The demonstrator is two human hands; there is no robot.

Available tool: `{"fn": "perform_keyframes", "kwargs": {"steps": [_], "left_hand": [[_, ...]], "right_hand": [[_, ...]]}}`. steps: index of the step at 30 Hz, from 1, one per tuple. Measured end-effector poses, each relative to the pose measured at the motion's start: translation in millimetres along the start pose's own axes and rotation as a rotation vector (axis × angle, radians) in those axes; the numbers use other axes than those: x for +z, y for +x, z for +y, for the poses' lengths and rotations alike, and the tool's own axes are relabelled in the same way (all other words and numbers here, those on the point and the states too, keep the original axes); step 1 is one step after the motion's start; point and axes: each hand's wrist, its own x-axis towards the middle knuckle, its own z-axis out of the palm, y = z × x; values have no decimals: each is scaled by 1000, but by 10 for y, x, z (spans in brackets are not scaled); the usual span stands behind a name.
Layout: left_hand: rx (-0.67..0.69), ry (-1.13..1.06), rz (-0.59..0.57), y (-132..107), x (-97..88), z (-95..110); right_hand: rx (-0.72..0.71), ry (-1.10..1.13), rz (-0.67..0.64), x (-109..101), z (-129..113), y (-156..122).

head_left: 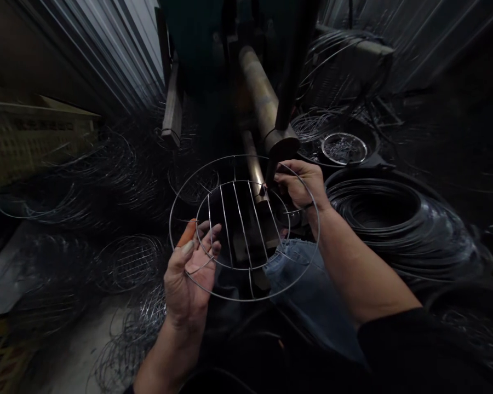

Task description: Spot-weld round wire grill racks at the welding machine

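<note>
A round wire rack (pixel 239 230) is held tilted in front of me, with an outer ring, a smaller inner ring, parallel bars and short wires between the rings. My left hand (pixel 193 268) supports its left side, thumb by the outer ring and fingers curled behind the wires. One finger wears an orange cover (pixel 186 233). At the upper right of the rack, my right hand (pixel 299 183) has its fingers pinched together beside a dark upright rod (pixel 273 169). What lies between those fingertips is hidden. The rod's lower end meets the inner ring above a brass-coloured bar (pixel 254 169).
A thick metal cylinder (pixel 267 98) projects from the machine ahead. To the right lie a large black wire coil (pixel 378 213) and a metal bowl (pixel 344 149) of small pieces. Finished-looking wire racks (pixel 133 262) are heaped at left, near a yellow crate (pixel 33 142).
</note>
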Motion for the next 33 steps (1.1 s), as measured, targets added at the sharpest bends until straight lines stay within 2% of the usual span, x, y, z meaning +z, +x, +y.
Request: {"fn": "perform_keyframes", "kwargs": {"steps": [4, 8, 11, 14, 17, 22, 28, 30, 33], "left_hand": [[32, 36, -65, 77, -109, 65], [254, 143, -31, 522, -163, 250], [285, 191, -88, 929, -68, 374], [225, 202, -209, 1134, 76, 418], [185, 189, -273, 1101, 146, 392], [170, 240, -213, 939, 126, 365], [229, 333, -255, 693, 146, 389], [284, 330, -229, 551, 131, 345], [360, 318, -125, 380, 74, 245]], "right_hand": [[144, 82, 42, -128, -126, -197], [237, 209, 38, -332, -278, -583], [240, 243, 60, -356, -326, -832], [227, 211, 95, -272, -329, -949], [198, 196, 166, -189, -322, -967], [163, 186, 229, -149, -319, -965], [120, 165, 287, -105, -278, -939], [99, 127, 318, -72, -229, -890], [53, 92, 355, -9, -130, -782]]}}
